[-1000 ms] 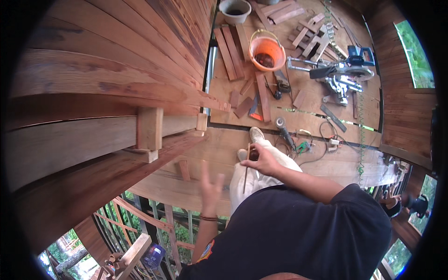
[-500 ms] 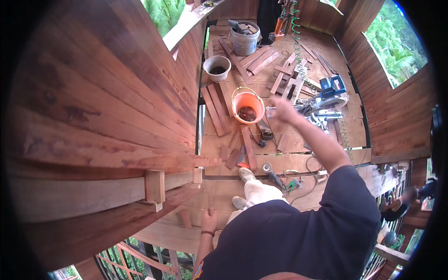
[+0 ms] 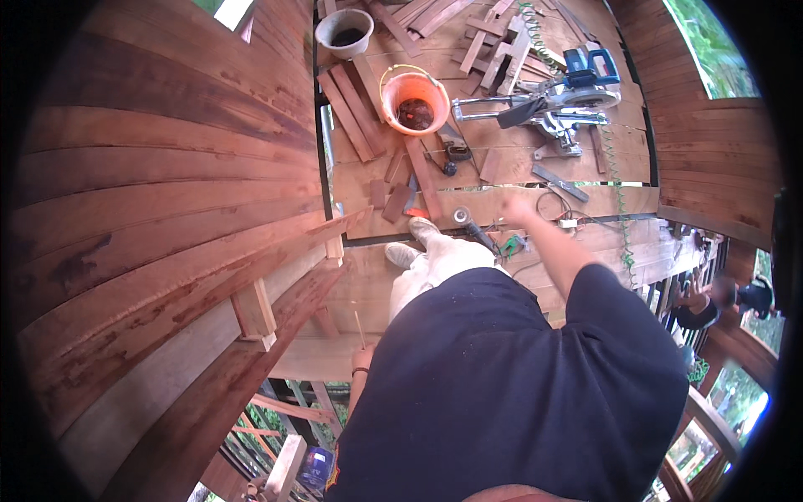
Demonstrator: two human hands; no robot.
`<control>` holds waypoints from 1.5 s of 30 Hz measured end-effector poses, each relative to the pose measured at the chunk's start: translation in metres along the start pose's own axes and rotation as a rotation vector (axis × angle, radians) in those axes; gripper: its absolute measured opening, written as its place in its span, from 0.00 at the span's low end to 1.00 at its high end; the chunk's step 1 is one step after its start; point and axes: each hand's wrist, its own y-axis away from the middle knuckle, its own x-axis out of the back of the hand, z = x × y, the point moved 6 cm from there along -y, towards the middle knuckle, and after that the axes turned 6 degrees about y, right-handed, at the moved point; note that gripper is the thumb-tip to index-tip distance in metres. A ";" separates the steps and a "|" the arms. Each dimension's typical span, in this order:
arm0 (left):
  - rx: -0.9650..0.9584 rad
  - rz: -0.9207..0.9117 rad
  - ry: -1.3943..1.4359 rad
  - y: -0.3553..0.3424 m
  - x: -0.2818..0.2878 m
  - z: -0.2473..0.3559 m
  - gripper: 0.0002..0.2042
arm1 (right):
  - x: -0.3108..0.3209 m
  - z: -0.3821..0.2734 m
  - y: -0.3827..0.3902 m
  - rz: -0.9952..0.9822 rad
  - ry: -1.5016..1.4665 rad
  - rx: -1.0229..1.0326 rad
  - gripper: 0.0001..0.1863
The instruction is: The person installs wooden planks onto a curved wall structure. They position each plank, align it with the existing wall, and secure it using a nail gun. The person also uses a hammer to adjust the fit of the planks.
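Low at my left side is my left hand (image 3: pixel 363 356), partly hidden by my shirt, its fingers closed round a thin light-coloured stick (image 3: pixel 358 325) that points upward. My right hand (image 3: pixel 520 209) reaches out over the floor, smeared by motion, so its fingers cannot be made out. Beneath and just left of it lies an angle grinder (image 3: pixel 477 232) beside something green (image 3: pixel 511 245). A blue and silver mitre saw (image 3: pixel 577 92) stands farther off on the floor. By my shoes (image 3: pixel 406 253) lies a tool with an orange handle (image 3: pixel 416 212), among short boards.
An orange bucket (image 3: pixel 393 105) with dark contents and a pale tub (image 3: pixel 344 46) stand ahead. Cut boards (image 3: pixel 351 117) and a wood pile (image 3: pixel 502 54) cover the far floor. A coiled green hose (image 3: pixel 615 176) trails at right. A curved plank wall (image 3: pixel 167 192) rises on my left; another person (image 3: pixel 707 305) is at right.
My view has tipped down, and the bucket and saw sit higher in it. My right hand has drawn back from beside the bucket toward the grinder. The stick in my left hand shows more plainly.
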 end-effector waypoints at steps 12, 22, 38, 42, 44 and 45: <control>0.126 0.014 0.443 0.017 -0.016 0.186 0.11 | 0.041 0.069 0.053 0.111 0.039 -0.051 0.22; 0.399 0.200 0.750 0.000 -0.141 0.220 0.09 | 0.531 -0.170 -0.187 0.971 0.864 0.684 0.17; 0.047 0.964 1.460 0.106 -0.266 0.280 0.19 | 0.644 -0.243 -0.429 0.601 1.455 0.928 0.18; -0.303 1.077 1.704 0.133 -0.151 0.348 0.17 | 0.638 -0.212 -0.397 0.553 1.339 0.884 0.20; -0.423 1.148 1.481 0.151 -0.085 0.345 0.20 | 0.609 -0.221 -0.359 0.546 1.231 0.954 0.22; -0.430 1.320 1.299 0.178 -0.047 0.352 0.22 | 0.594 -0.229 -0.328 0.545 1.157 1.007 0.23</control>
